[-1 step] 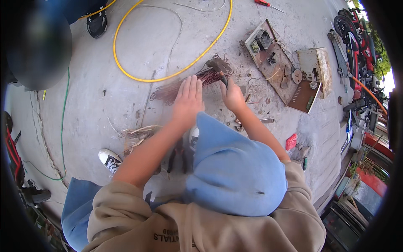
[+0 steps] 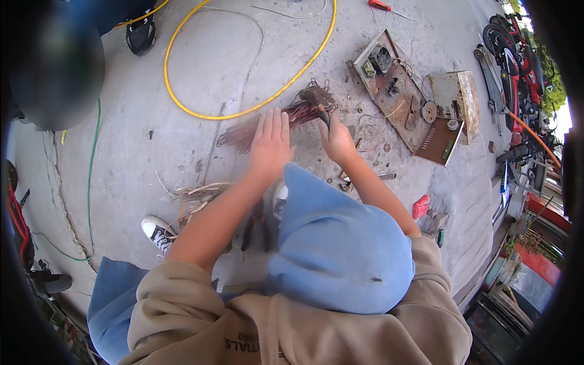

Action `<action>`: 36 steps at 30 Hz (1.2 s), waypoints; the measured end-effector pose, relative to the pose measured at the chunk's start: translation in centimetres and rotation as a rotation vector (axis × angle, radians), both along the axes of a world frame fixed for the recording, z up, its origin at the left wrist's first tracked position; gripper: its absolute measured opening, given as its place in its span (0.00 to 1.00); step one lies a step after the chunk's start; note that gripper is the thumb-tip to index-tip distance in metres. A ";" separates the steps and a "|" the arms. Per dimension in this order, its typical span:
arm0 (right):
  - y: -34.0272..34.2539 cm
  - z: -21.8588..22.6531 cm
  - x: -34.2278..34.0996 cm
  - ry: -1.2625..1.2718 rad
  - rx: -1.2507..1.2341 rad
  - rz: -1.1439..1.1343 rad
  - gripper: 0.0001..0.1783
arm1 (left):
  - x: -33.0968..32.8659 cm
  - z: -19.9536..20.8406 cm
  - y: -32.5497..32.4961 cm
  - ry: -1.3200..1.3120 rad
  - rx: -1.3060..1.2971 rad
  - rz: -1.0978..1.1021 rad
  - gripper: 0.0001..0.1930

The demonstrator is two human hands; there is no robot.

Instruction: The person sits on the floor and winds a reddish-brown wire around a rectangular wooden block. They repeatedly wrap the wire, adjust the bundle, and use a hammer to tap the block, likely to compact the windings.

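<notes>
A long bundle of thin reddish-brown wire (image 2: 236, 135) lies on the concrete floor, with loops at its far right end. My left hand (image 2: 271, 146) is stretched out flat, fingers together, over the near edge of the bundle. Closed round the dark handle of a hammer (image 2: 317, 96) is my right hand (image 2: 339, 143). The hammer's head rests on or just above the bundle's right end; which of the two I cannot tell. Dark-handled pliers (image 2: 257, 231) lie between my feet, and pale stripped cables (image 2: 204, 193) sit beside my left shoe.
A yellow hose (image 2: 166, 67) curves beyond the bundle. To the right are an opened metal casing (image 2: 383, 91) with parts on it and a rusty box (image 2: 455, 100). A red screwdriver (image 2: 380, 5) lies far off. Another person's shoe (image 2: 140, 35) is at far left. Motorbikes (image 2: 517, 67) stand right.
</notes>
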State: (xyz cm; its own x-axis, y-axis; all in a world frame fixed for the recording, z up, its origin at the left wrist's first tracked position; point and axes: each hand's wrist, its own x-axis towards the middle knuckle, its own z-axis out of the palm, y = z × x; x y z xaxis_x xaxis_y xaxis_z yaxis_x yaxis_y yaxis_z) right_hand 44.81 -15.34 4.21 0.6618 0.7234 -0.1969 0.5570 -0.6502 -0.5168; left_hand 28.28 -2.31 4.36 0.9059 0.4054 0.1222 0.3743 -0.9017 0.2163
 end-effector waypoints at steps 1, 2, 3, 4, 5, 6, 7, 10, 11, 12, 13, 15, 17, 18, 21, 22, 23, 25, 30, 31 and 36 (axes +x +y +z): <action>0.0 0.9 0.3 0.037 0.016 -0.021 0.19 | 0.9 -0.5 0.0 0.009 -0.054 0.011 0.41; -0.1 2.0 0.7 0.074 0.031 -0.042 0.18 | 1.6 -1.0 0.2 0.186 -0.054 0.032 0.40; -0.4 3.4 0.7 0.118 0.040 -0.071 0.18 | 1.8 -1.7 0.2 0.190 -0.037 0.009 0.40; -0.4 4.5 0.6 0.102 0.089 -0.104 0.17 | 1.8 -2.5 0.4 0.200 -0.020 -0.005 0.41; -0.7 5.0 0.3 0.090 0.199 -0.110 0.16 | 1.7 -3.3 0.6 0.210 -0.002 -0.018 0.41; -1.2 5.5 -0.1 0.070 0.313 -0.124 0.16 | 1.8 -3.1 0.8 0.249 0.000 -0.020 0.39; -1.8 5.9 -0.7 0.050 0.428 -0.136 0.15 | 1.9 -2.9 1.0 0.273 0.001 -0.022 0.39; -3.3 2.7 -1.6 0.035 0.154 -0.126 0.16 | 2.5 -2.5 1.2 0.337 0.075 -0.065 0.38; -4.2 0.4 -1.8 0.022 -0.036 -0.111 0.17 | 2.7 -3.1 0.8 0.360 0.140 -0.099 0.38; -3.7 0.0 -2.0 0.025 0.076 -0.145 0.19 | 3.0 -3.5 0.7 0.379 0.212 -0.121 0.38; -3.8 0.2 -1.5 0.053 0.065 -0.126 0.20 | 3.0 -3.9 0.6 0.370 0.243 -0.112 0.38; -4.2 2.0 -0.7 0.117 0.027 -0.091 0.20 | 2.3 -4.9 0.0 0.361 0.290 -0.099 0.38; -3.0 5.5 0.0 0.119 0.094 -0.106 0.19 | 2.3 -5.1 0.4 0.340 0.298 -0.078 0.38; -2.5 7.3 -0.4 0.118 0.194 -0.133 0.19 | 2.1 -5.2 0.3 0.337 0.298 -0.073 0.38; -1.7 6.5 -2.0 0.066 0.282 -0.149 0.19 | 1.8 -4.9 0.3 0.281 0.287 -0.085 0.37; -1.9 4.6 -2.1 0.030 0.146 -0.102 0.19 | 2.0 -4.8 0.4 0.299 0.329 -0.101 0.36; -2.4 2.1 -2.2 -0.002 0.008 -0.052 0.19 | 2.1 -4.7 0.4 0.320 0.370 -0.115 0.36; -3.0 -1.0 -1.6 0.019 0.039 -0.041 0.21 | 2.8 -4.7 0.3 0.329 0.414 -0.135 0.34; -1.4 6.4 -0.6 0.075 0.164 -0.101 0.19 | 1.8 -5.3 0.1 0.351 0.331 -0.119 0.30; -1.6 7.2 -0.8 0.098 0.208 -0.142 0.18 | 1.7 -5.0 0.0 0.343 0.333 -0.124 0.30; -0.7 3.3 -1.6 0.029 0.226 -0.148 0.17 | 2.1 -5.7 -0.3 0.304 0.441 -0.116 0.34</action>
